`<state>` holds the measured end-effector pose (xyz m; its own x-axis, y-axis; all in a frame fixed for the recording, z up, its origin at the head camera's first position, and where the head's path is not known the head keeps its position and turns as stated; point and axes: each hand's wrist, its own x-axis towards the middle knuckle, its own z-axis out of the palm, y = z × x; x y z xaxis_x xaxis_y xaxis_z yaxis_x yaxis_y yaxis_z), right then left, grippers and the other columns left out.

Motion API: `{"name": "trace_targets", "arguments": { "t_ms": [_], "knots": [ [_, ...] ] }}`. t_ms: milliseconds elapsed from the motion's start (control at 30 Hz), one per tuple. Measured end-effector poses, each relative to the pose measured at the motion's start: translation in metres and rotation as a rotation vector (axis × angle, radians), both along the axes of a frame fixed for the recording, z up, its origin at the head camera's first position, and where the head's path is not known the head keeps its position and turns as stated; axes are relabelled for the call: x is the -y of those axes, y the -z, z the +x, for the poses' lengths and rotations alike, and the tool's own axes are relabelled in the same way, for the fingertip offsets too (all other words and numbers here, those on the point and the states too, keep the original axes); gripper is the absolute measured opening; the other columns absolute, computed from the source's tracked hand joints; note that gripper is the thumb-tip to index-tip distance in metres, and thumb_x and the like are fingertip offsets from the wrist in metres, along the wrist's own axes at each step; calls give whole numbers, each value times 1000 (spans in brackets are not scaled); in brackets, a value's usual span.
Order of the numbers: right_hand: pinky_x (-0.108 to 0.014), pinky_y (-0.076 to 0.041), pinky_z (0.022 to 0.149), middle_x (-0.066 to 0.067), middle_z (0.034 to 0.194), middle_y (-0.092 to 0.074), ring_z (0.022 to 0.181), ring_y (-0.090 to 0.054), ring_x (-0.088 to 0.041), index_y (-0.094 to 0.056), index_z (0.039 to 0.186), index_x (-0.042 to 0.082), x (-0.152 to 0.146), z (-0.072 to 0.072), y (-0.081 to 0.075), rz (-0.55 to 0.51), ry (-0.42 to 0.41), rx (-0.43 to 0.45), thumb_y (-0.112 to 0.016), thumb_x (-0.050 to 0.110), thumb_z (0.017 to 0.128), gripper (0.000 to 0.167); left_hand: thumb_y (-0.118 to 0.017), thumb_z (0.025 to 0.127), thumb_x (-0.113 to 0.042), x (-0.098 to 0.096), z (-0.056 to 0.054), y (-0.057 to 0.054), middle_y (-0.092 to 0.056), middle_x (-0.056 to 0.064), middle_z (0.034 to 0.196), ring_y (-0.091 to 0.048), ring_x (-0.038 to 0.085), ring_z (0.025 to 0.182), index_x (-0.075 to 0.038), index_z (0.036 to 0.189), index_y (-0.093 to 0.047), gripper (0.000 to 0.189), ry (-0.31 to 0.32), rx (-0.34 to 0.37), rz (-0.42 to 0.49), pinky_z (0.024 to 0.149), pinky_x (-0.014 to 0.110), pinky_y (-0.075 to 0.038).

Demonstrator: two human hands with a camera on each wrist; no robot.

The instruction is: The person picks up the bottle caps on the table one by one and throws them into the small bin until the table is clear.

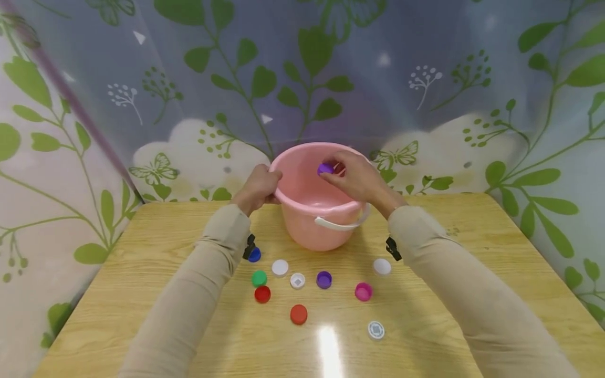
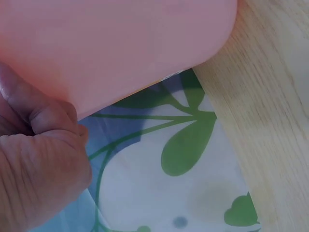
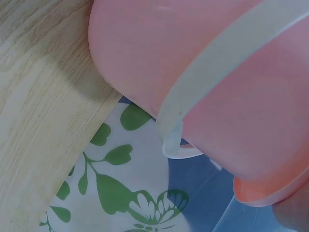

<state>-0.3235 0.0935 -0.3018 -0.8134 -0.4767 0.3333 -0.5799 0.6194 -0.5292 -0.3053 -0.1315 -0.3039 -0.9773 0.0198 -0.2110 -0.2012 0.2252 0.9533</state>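
A pink bucket (image 1: 315, 231) with a white handle (image 1: 337, 226) stands at the back of the wooden table. At its left rim my left hand (image 1: 259, 188) grips the edge, thumb over the top; the left wrist view shows the same hand (image 2: 43, 154) curled against the pink wall. My right hand (image 1: 355, 177) is over the bucket's mouth and pinches a purple bottle cap (image 1: 325, 169) between thumb and fingers. In the right wrist view only a sliver of that hand (image 3: 293, 210) shows, past the rim.
Several bottle caps lie scattered in front of the bucket: a purple cap (image 1: 323, 280), a pink cap (image 1: 363, 291), a red cap (image 1: 299, 314), a green cap (image 1: 259, 278), a blue cap (image 1: 254, 255) and a white cap (image 1: 382, 266) among them. A leaf-patterned curtain (image 1: 198, 152) hangs behind the table.
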Motion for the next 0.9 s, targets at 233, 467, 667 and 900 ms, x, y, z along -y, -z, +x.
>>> {"name": "trace_targets", "arguments": {
  "t_ms": [233,467,667,900],
  "knots": [
    [-31,-48,83,0,102,-64,92,-58,-16,-66,110,11,0,-2,0,21,8,7,-69,28,90,27,-39,96,-6,1,0,3,-50,8,57,-49,10,35,9,96,-46,18,-34,-19,11,37,21,-46],
    [-34,-48,85,-2,102,-63,93,-58,-17,-66,111,9,1,-1,-1,30,14,32,-70,30,88,31,-37,95,-6,2,1,0,-50,7,57,-50,10,36,14,101,-48,23,-7,-6,-51,39,21,-48],
    [-33,-48,84,-3,103,-64,93,-58,-17,-65,112,6,0,1,-1,26,23,18,-63,28,93,30,-37,95,-5,3,0,-3,-52,17,75,-51,10,38,16,114,-44,29,11,19,-79,40,21,-48],
    [-32,-49,82,-5,101,-64,89,-58,-18,-66,110,6,-4,4,2,-166,96,-31,-57,22,96,23,-36,95,-4,1,1,-7,-53,26,95,-52,11,38,17,120,-40,32,29,37,-84,41,21,-49]
  ]
}}
